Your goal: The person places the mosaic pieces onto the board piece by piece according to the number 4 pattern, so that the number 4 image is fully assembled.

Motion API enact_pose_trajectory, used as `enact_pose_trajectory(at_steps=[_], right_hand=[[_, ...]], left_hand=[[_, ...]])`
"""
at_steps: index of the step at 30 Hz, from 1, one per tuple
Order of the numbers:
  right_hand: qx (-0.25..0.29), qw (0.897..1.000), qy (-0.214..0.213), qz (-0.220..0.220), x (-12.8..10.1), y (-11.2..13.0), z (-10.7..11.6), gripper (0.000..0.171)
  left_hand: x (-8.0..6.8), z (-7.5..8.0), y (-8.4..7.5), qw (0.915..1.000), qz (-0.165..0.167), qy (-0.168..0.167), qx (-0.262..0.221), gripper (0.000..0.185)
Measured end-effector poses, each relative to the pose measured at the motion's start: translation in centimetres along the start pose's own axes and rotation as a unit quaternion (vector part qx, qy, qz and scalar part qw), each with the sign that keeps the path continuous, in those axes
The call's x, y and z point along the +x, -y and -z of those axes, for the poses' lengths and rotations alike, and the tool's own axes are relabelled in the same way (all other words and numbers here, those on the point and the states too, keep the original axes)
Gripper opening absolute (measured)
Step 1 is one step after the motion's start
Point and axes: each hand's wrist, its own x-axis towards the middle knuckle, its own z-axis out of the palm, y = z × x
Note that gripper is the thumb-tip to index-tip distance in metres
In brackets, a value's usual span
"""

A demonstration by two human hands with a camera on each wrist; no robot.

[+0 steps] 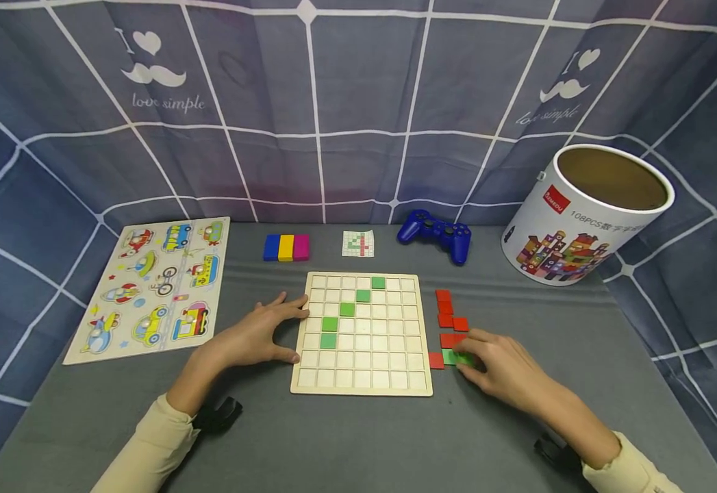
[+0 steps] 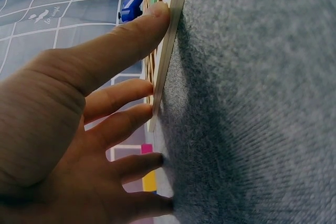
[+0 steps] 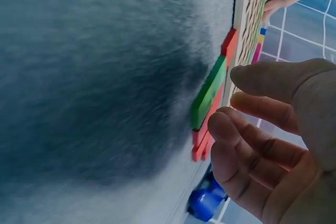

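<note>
Grid-patterned curtain (image 1: 364, 79) backs a grey desk (image 1: 272, 431) bearing a wooden grid board (image 1: 379, 359).
Left grip (image 1: 259, 332), spread apart, touches the board's nine-o'clock edge; right grip (image 1: 506, 363), parted, is over green tiles (image 1: 448, 357) at its three o'clock.

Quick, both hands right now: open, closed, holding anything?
Left hand: open, touching the left edge of the wooden board.
Right hand: fingers bent over green tiles; whether it pinches one cannot be told.

curtained tabletop booth | grid-print curtain (image 1: 364, 82) | grey cloth (image 1: 333, 445) | picture board (image 1: 127, 274)
</note>
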Motion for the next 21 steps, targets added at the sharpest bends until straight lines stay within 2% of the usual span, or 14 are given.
enact_pose_trajectory(at_steps=[9, 21], right_hand=[[-0.024, 1.0, 0.005, -0.008, -1.2, 0.0, -0.1, 0.026], [-0.04, 0.999, -0.016, -0.012, -1.9, 0.2, -0.8, 0.033]], left_hand=[[-0.1, 0.1, 0.1, 1.0, 0.001, 0.0, -0.002, 0.078], [0.0, 0.2, 0.0, 0.9999, 0.004, 0.002, -0.014, 0.078]])
